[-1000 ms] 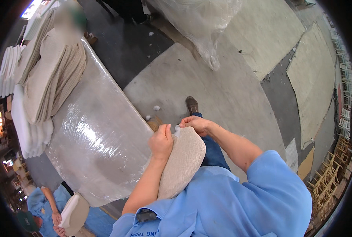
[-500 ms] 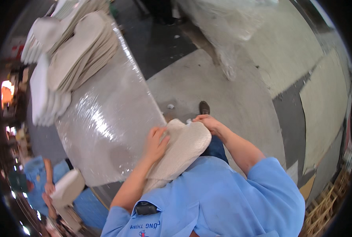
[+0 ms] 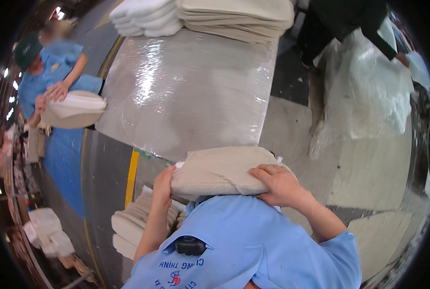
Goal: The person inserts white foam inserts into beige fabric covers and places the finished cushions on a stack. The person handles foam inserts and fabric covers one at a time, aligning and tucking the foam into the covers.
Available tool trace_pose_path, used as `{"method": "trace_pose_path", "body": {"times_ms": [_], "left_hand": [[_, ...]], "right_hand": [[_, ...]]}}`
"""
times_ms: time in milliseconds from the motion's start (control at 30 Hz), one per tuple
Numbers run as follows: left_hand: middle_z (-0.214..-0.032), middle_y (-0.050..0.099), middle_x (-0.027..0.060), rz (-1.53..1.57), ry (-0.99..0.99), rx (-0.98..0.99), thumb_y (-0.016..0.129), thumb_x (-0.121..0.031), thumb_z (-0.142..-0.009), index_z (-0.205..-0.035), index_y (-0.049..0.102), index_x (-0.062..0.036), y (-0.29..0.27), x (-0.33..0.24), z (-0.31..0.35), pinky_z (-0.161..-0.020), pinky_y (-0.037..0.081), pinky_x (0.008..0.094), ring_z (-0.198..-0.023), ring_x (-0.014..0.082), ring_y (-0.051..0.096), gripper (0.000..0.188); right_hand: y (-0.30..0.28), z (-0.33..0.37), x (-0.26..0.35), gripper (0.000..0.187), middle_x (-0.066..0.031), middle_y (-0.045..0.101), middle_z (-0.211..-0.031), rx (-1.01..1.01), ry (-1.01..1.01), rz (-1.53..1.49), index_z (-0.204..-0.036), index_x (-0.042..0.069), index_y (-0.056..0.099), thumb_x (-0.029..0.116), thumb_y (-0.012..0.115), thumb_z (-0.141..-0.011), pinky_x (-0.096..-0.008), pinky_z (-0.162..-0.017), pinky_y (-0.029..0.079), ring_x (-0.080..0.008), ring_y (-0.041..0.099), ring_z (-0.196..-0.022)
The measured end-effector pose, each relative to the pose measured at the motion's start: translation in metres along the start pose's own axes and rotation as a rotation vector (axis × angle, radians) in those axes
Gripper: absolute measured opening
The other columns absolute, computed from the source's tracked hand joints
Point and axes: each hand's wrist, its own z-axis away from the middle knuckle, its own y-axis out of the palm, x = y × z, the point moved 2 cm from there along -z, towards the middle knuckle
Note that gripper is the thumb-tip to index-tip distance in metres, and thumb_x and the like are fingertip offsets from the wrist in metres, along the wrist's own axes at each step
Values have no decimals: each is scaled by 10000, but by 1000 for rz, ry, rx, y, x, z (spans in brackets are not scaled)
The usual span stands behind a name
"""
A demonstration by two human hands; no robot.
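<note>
Cushion [image 3: 215,166]: one, beige, apparently braced against shirt [image 3: 244,231] for steadiness; left hand [image 3: 162,187] grips one end, right hand [image 3: 283,186] the other.

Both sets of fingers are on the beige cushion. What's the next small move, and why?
Probably sweep the right fingers lightly leftward over the beige cushion to smooth it: its cover shows a loose crease just left of them, and the left fingers support the opposite end.
</note>
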Motion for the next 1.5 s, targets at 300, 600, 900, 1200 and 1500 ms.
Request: {"method": "trace_pose_path", "body": {"times_ms": [300,600,900,1200,1500], "left_hand": [[-1584,452,167,392,217,-37,570,-561,-1081,-1677,269,-89,84,-75,-63,-971,542,522,-1300,416,588,818],[-1528,580,167,466,278,688,515,-567,-1105,-1609,414,-15,269,-157,-101,-1065,529,436,-1307,288,618,755],[-1263,722,130,-194,-265,1005,543,-525,-1102,-1428,604,-20,278,-76,-55,-1005,555,369,-1147,235,693,605],[-1117,758,125,-801,177,967,576,-496,-1088,-1325,663,-5,272,-57,-87,-936,564,368,-1039,246,719,552],[-1031,765,199,-1172,611,532,680,-501,-1020,-1214,716,22,253,-35,-113,-858,543,417,-930,309,716,559]], "right_hand": [[-43,-44,-21,479,-165,787,-1192,-236,358,-557,-1293,34,723,196,855,-862,-394,-991,560,-298,750,-1105],[-34,-27,32,604,-101,710,-1301,-740,93,-857,-1478,-2,559,100,820,-942,-351,-982,568,-185,687,-1159],[48,3,-53,508,-27,634,-1139,-922,542,-1635,-1392,114,515,510,615,-1090,-385,-925,490,-173,590,-1022],[145,-47,-85,369,-46,732,-1087,-1208,478,-1984,-1363,86,661,326,617,-1086,-366,-790,512,-169,660,-978],[170,-61,-89,413,-102,751,-1114,-1155,597,-1967,-1356,51,666,293,683,-1022,-371,-777,557,-228,710,-965]]}}
